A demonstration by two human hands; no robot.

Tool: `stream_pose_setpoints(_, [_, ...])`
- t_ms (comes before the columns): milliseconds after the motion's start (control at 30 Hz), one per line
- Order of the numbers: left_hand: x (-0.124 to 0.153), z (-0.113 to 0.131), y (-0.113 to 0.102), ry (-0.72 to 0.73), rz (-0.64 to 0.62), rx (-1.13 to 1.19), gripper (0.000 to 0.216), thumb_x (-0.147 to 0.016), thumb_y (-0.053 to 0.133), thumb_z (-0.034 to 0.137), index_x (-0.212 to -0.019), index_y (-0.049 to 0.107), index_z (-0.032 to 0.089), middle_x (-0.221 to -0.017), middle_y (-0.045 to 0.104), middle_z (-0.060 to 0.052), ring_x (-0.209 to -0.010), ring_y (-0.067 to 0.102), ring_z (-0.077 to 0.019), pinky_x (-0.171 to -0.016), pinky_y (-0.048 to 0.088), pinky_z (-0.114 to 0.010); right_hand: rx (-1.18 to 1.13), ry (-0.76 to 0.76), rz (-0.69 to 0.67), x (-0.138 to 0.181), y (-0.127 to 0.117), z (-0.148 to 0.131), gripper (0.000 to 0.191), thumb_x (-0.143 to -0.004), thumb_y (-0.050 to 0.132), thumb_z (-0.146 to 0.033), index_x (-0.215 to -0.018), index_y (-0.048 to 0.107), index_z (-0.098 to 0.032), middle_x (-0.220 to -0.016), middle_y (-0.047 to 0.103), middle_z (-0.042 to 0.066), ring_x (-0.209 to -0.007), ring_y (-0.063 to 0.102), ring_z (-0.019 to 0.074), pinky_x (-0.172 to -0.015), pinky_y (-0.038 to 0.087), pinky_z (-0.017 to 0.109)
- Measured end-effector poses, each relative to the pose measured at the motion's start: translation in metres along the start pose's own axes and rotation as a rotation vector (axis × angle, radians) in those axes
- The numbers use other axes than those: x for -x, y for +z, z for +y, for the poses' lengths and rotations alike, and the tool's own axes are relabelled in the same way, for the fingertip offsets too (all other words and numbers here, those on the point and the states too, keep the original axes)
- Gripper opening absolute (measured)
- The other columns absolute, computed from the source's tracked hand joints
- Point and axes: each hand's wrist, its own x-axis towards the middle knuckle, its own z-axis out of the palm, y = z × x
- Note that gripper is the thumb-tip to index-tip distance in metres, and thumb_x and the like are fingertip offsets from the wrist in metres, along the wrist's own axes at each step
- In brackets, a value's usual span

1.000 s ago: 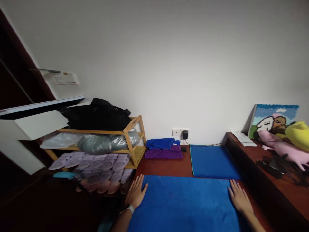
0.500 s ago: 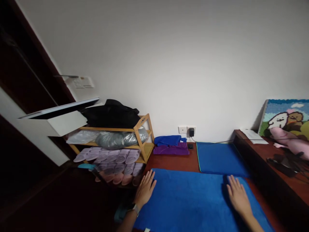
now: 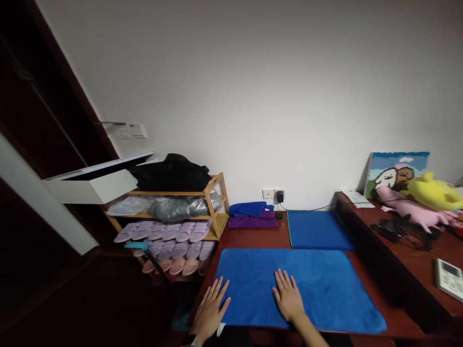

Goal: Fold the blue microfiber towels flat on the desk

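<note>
Across the reddish tabletop (image 3: 253,237), the blue cloth (image 3: 329,286) lay spread, apparently mostly smoothed, faint ripples remaining; the left hand (image 3: 210,311) splayed loose at its left edge, the right hand (image 3: 289,299) flat on top, neither gripping!

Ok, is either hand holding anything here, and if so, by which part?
Nothing appears held: the right hand is open, palm down on the blue cloth; the left hand is open at its left edge.
</note>
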Motion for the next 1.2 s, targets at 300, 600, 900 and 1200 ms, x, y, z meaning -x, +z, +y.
stream_pose_setpoints(300, [-0.009, -0.006, 0.005, 0.01, -0.021, -0.029, 0.059, -0.103, 0.032, 0.058, -0.158, 0.026, 0.037, -0.167, 0.026, 0.001, -0.153, 0.026, -0.0237, -0.124, 0.028, -0.05, 0.196, 0.478, 0.225, 0.106, -0.033, 0.286, 0.08, -0.091, 0.016, -0.059, -0.156, 0.037, -0.018, -0.165, 0.031, 0.006, -0.153, 0.024, 0.0282, -0.123, 0.022, 0.053])
stream_pose_setpoints(600, [-0.032, -0.012, 0.004, -0.019, 0.013, -0.009, 0.054, -0.104, 0.029, 0.051, -0.156, 0.036, 0.035, -0.165, 0.033, 0.001, -0.152, 0.029, -0.0208, -0.125, 0.028, -0.048, 0.177, 0.379, 0.377, 0.12, -0.022, 0.309, 0.079, -0.089, 0.016, -0.065, -0.145, 0.054, -0.025, -0.157, 0.045, 0.006, -0.15, 0.031, 0.0319, -0.122, 0.025, 0.058])
stream_pose_setpoints(900, [-0.129, 0.015, 0.009, -0.126, 0.056, -0.007, 0.056, -0.102, 0.036, 0.046, -0.15, 0.048, 0.02, -0.161, 0.042, -0.01, -0.15, 0.035, -0.0254, -0.123, 0.031, -0.047, 0.069, 0.044, 0.166, -0.03, -0.041, 0.116, 0.071, -0.1, 0.019, -0.056, -0.159, 0.029, -0.017, -0.165, 0.027, 0.001, -0.155, 0.018, 0.0221, -0.128, 0.015, 0.045])
stream_pose_setpoints(1200, [-0.148, -0.005, 0.037, -0.144, 0.064, -0.021, 0.063, -0.101, 0.035, 0.059, -0.156, 0.038, 0.028, -0.166, 0.033, -0.006, -0.152, 0.03, -0.0273, -0.124, 0.027, -0.049, -0.028, -0.045, 0.017, -0.126, -0.006, -0.014, 0.068, -0.102, 0.021, -0.052, -0.16, 0.02, -0.018, -0.167, 0.017, 0.002, -0.156, 0.011, 0.0226, -0.128, 0.009, 0.046])
